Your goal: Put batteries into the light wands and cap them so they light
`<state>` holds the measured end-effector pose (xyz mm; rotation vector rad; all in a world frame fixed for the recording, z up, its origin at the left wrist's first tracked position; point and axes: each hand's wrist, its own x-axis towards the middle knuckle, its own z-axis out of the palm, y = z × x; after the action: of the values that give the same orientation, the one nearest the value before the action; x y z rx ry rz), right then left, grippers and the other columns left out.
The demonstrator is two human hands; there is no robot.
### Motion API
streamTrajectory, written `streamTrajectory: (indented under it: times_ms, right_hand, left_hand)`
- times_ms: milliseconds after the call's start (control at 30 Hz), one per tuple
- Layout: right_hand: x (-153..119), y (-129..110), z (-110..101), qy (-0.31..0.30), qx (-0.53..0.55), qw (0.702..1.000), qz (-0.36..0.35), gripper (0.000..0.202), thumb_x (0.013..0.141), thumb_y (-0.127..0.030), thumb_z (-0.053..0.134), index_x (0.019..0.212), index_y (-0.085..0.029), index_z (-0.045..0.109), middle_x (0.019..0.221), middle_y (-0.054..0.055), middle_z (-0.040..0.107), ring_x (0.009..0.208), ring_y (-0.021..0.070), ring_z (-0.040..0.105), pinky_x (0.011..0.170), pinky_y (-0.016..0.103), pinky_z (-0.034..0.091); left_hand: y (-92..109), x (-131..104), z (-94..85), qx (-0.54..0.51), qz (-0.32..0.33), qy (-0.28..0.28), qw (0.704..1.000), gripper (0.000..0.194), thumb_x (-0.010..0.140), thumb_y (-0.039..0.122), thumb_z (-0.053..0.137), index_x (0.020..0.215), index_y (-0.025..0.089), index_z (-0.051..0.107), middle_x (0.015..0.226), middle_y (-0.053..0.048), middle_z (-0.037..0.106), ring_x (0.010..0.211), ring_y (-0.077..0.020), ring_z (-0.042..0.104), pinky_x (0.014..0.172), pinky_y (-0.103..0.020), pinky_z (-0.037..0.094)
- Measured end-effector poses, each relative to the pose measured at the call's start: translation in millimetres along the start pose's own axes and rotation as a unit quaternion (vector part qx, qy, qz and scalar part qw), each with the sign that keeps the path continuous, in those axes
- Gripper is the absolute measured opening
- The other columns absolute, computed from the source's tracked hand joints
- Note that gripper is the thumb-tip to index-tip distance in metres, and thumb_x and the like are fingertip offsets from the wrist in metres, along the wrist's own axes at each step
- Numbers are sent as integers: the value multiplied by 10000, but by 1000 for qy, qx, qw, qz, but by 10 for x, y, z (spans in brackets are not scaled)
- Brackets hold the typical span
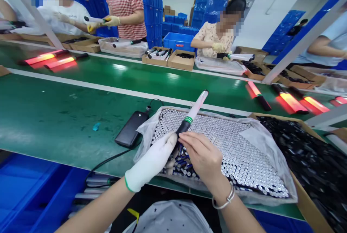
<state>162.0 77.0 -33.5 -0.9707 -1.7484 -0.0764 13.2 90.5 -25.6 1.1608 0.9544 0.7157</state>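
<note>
My left hand (154,160), in a white glove, is closed around the black handle of a light stick (196,106). The stick has a white translucent tube with a faint pink tint and a green band. It tilts up and away to the right. My bare right hand (203,155) has its fingertips pinched together on the side of the handle; the fingers hide what they press there. Below both hands lies a plastic-lined tray of batteries (217,132), mostly packed upright, with several lying loose at the near left corner.
A black power bank (132,128) with a cable lies left of the tray. At the right stands a carton of black parts (300,153). Lit red sticks (288,99) rest on the green conveyor (151,70). Co-workers sit and stand beyond it. Blue bins (40,189) are below left.
</note>
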Motion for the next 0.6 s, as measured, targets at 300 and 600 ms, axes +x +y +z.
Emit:
streamTrajectory:
  times_ms: [300,600]
  right_hand:
    - [-5,-207,-41,50,20,998,40,229,793,-33,710,946,-204,720,877,30,744,806,143,701,765,261,594]
    - [-49,-210,57,-7,111,968,225,115,776,-144,747,853,-224,774,831,26,682,749,145,650,671,253,536]
  left_hand:
    - [89,-103,-59,-6,-11,-5,1000,432,885,638,436,806,214,460,551,55,381,414,-91,383,372,-192,389]
    - [21,-123,-26,-32,-15,3,999,688,893,648,407,1413,199,363,500,72,363,385,-108,348,349,-202,369]
